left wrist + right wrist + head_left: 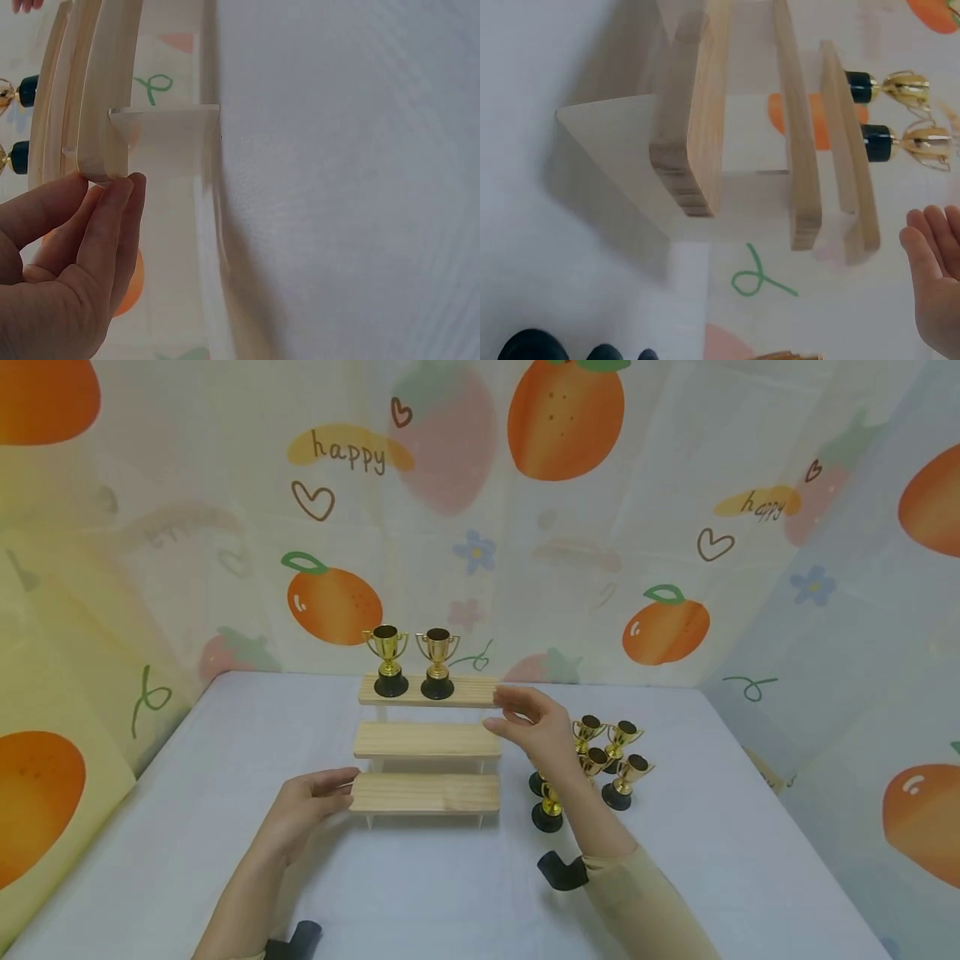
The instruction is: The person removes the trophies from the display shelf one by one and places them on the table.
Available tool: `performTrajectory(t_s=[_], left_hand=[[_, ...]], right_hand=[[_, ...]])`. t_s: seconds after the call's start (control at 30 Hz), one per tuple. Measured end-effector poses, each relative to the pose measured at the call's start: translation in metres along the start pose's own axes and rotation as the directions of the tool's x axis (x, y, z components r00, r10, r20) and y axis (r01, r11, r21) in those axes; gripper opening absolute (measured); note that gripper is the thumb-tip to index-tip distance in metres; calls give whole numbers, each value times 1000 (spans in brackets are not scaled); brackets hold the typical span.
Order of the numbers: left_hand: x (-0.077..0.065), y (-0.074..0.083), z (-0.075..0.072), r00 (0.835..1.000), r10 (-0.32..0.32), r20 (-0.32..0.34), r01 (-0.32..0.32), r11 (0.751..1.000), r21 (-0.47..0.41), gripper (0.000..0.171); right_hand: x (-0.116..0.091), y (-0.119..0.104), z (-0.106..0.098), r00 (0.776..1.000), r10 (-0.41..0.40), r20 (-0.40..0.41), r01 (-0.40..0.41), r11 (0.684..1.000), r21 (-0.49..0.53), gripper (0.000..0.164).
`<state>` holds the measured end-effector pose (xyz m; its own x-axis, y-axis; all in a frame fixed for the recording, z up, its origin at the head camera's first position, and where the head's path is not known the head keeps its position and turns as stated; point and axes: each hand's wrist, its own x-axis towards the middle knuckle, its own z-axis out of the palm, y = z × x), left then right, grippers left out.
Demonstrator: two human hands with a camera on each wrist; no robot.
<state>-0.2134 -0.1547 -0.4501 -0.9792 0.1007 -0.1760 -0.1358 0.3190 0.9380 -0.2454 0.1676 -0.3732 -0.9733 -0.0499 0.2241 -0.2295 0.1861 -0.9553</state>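
A three-tier wooden display stand (pixel 426 739) with clear supports stands on the table. Two small gold trophy cups, a left one (pixel 387 662) and a right one (pixel 438 663), stand upright on black bases on its top board. My left hand (pixel 303 810) pinches the left end of the lowest board (pixel 105 150), thumb on one face and fingertips on the other. Beside the right end of the top board (pixel 480 693) is my right hand (pixel 536 727), its fingers loosely bent and holding nothing. In the right wrist view that hand (pixel 937 277) is apart from the boards.
Several more trophy cups (pixel 619 781) stand grouped on the white-covered table (pixel 675 893), right of the stand and partly hidden by my right forearm. A fruit-patterned cloth (pixel 555 543) hangs behind and along the sides. Dark wrist mounts show at both sleeves.
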Motion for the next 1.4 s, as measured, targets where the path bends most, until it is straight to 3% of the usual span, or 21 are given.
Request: performTrajectory(t_s=[0.63,0.9,1.4], left_hand=[[-3,-1,0,1000,-25,0,25,1000,12,49],[-3,0,0,999,-38,5,38,999,28,49],[-3,4,1,1000,-25,11,25,1000,16,49]], right_hand=[[55,2,45,999,-2,-40,2,1000,-10,45],[64,-9,64,999,22,-32,-21,1000,15,44],[69,-18,74,997,13,-79,-23,993,-120,35]])
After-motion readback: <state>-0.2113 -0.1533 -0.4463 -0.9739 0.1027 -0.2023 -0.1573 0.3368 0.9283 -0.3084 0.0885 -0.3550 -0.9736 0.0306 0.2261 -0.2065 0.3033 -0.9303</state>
